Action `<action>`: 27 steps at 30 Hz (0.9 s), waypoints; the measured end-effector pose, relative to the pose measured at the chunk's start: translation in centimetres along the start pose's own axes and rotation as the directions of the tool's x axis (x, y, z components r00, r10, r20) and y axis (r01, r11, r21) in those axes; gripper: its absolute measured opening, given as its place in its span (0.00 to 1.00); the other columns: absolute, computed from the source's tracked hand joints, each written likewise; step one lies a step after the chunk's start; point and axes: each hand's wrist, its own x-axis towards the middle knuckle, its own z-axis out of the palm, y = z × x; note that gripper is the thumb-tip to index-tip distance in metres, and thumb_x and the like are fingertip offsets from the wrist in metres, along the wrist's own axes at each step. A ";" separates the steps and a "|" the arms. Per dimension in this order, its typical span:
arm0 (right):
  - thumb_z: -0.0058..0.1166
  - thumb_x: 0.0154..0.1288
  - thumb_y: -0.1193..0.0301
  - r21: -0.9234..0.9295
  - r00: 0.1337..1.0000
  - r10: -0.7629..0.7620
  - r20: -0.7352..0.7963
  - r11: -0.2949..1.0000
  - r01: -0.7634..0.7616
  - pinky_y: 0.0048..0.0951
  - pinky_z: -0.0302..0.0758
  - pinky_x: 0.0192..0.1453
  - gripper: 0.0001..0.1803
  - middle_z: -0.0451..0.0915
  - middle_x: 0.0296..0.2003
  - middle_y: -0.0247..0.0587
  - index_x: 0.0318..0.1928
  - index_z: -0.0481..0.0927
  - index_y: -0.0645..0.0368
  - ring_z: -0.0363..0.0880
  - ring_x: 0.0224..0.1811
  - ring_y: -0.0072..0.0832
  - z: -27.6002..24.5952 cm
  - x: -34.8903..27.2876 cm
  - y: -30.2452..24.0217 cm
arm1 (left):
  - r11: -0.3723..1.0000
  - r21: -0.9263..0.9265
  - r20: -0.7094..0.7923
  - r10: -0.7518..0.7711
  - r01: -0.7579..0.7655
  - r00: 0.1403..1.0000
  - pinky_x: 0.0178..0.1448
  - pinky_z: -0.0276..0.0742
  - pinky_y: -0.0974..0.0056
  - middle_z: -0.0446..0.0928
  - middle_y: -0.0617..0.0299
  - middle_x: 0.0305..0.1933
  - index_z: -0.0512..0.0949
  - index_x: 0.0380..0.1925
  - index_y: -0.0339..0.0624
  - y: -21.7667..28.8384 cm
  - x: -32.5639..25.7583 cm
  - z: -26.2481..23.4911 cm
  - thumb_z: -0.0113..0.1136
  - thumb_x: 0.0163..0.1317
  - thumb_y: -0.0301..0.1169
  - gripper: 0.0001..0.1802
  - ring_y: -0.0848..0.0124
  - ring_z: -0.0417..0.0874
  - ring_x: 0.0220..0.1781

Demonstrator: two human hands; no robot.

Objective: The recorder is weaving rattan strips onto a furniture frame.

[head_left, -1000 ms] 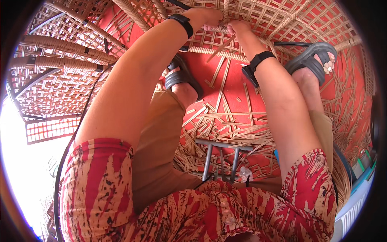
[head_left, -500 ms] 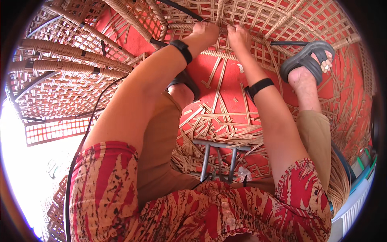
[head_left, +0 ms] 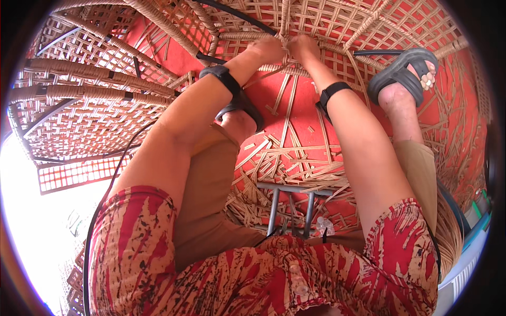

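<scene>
Seated weaver, seen from above. Nearest, at 6 o'clock, a grey metal stool frame (head_left: 290, 203) stands among loose cane strips (head_left: 284, 158) on the red floor (head_left: 305, 116). At 3 o'clock of these, a grey sandal (head_left: 403, 73). Farthest, at 12 o'clock, the left hand (head_left: 269, 50) and right hand (head_left: 303, 47) meet, fingers curled closed on a cane strand (head_left: 286, 21) of the woven rattan frame (head_left: 337, 26), which spreads directly beyond both hands.

packages: none visible | labels: none visible | signs: none visible | screens: none visible | checked around the woven rattan frame (head_left: 337, 31) and the red floor beneath it
</scene>
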 end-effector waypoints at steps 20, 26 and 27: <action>0.59 0.55 0.58 0.318 0.997 0.069 -0.040 0.947 -0.053 0.32 0.78 0.34 0.18 0.83 0.25 0.47 0.28 0.83 0.64 0.83 0.26 0.34 -1.4 3.3 0.7 | 0.986 -0.132 0.167 0.125 -0.103 0.978 0.35 0.80 0.61 0.82 0.54 0.30 0.75 0.46 0.38 -2.5 4.0 -6.3 0.50 0.59 0.29 0.15 0.64 0.85 0.32; 0.49 0.61 0.72 0.617 0.970 0.093 0.226 0.756 -0.216 0.24 0.64 0.18 0.10 0.75 0.17 0.36 0.24 0.78 0.62 0.68 0.14 0.25 -1.5 5.1 0.7 | 0.989 -0.100 0.167 0.127 -0.111 0.978 0.33 0.77 0.60 0.81 0.56 0.28 0.75 0.48 0.39 -2.7 4.6 -5.4 0.50 0.58 0.27 0.17 0.66 0.82 0.29; 0.48 0.62 0.71 0.708 0.965 0.073 0.250 0.666 -0.234 0.22 0.63 0.17 0.10 0.75 0.19 0.35 0.26 0.78 0.62 0.68 0.15 0.23 -1.6 4.9 0.5 | 0.983 -0.138 0.151 0.145 -0.124 0.978 0.32 0.76 0.60 0.80 0.57 0.25 0.75 0.47 0.38 -2.8 4.7 -5.3 0.52 0.58 0.27 0.16 0.68 0.81 0.27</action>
